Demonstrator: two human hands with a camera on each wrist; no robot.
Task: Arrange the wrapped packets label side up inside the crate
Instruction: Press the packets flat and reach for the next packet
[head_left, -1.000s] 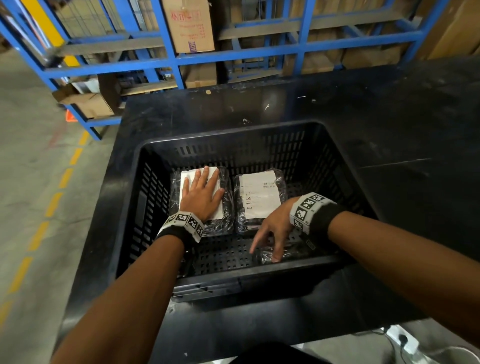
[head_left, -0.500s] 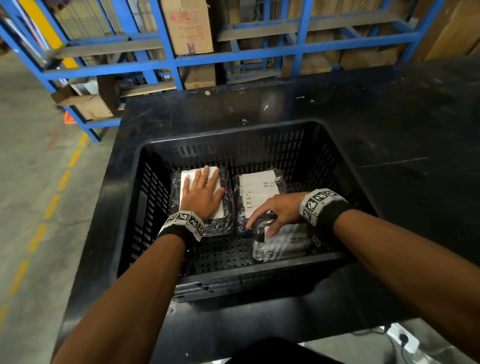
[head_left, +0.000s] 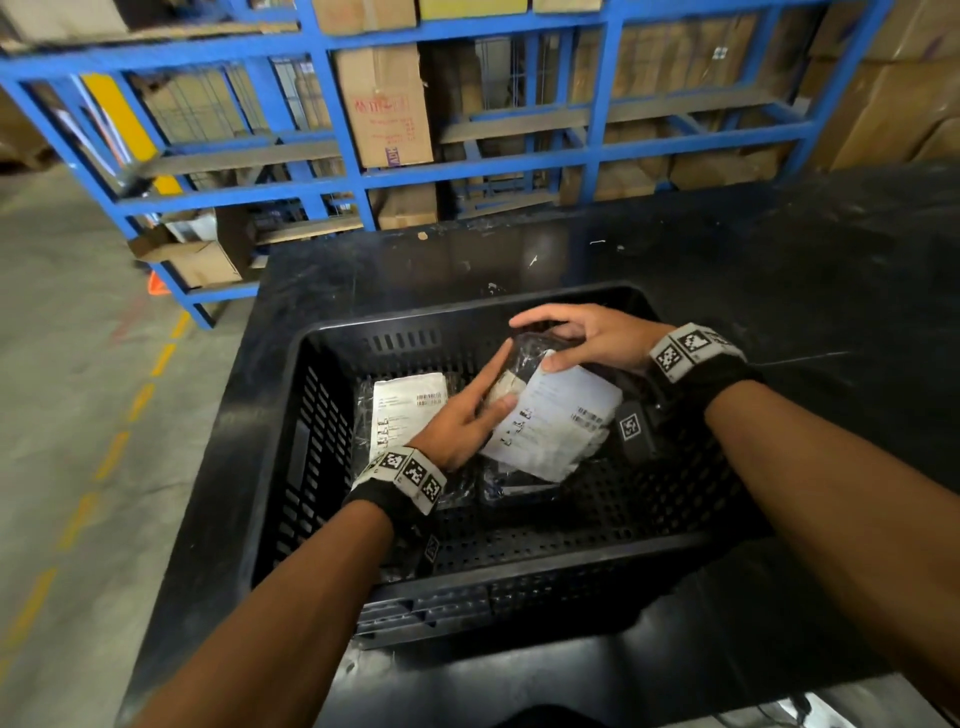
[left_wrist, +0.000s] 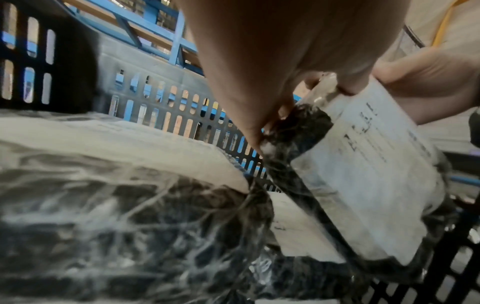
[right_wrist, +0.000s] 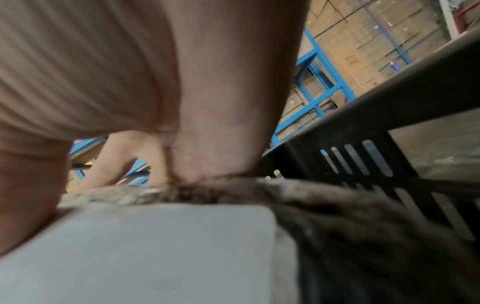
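Hands (head_left: 519, 379) grip one tilted packet (head_left: 550, 421), hiding another in the crate (head_left: 311, 415).

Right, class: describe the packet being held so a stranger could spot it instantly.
Find the black slatted crate on the dark table. Above its middle, both hands tilt a clear-wrapped packet. Unlike the flat packet at back left, it is lifted and slanted.

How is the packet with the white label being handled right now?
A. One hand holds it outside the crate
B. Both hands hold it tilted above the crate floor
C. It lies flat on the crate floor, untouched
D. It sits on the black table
B: the left hand and the right hand both grip the tilted packet, raised inside the crate, its label showing.
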